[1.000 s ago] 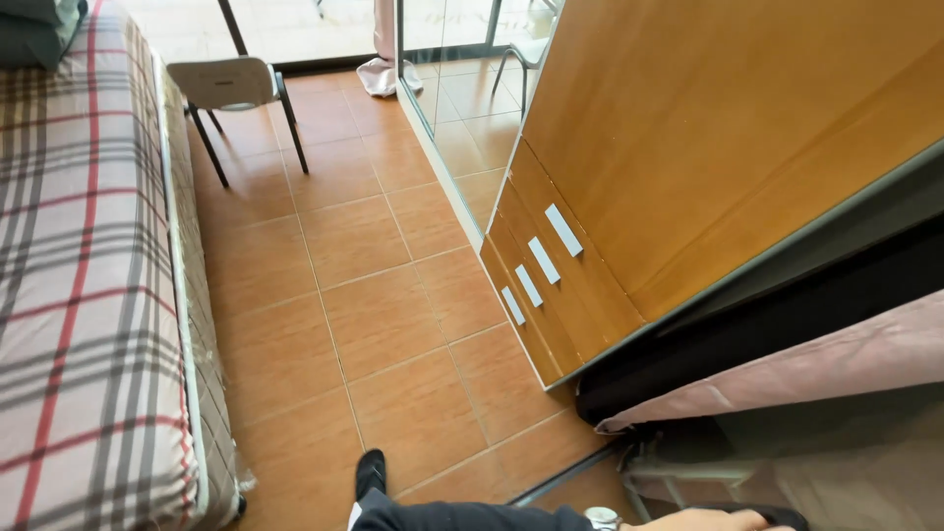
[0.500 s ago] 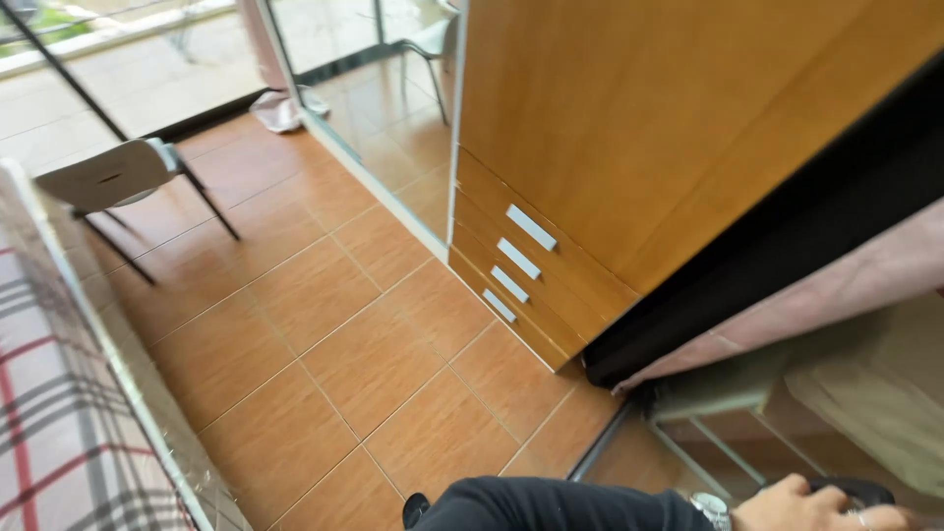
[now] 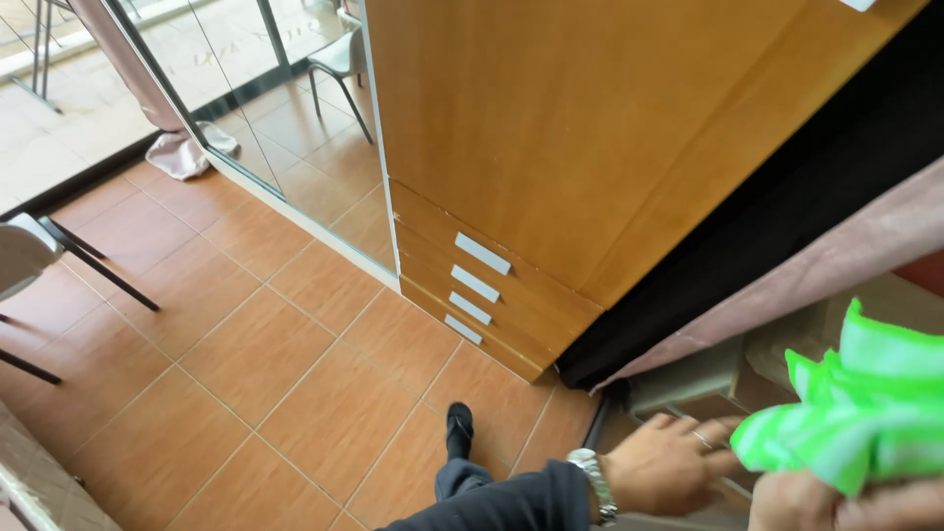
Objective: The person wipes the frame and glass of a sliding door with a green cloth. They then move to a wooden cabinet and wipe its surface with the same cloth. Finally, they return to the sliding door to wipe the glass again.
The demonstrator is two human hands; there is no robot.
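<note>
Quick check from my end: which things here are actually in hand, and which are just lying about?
In hand:
- green cloth, gripped by the right hand
- left hand, open, reaching beside the cloth

Lying about:
- wooden wardrobe with four drawers
- chair at left
- pink curtain
- tiled floor

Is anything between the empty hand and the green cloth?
Nothing visible is. The left hand lies open just left of the green cloth, which the right hand grips from below at the frame's lower edge. Only a small gap separates them.
</note>
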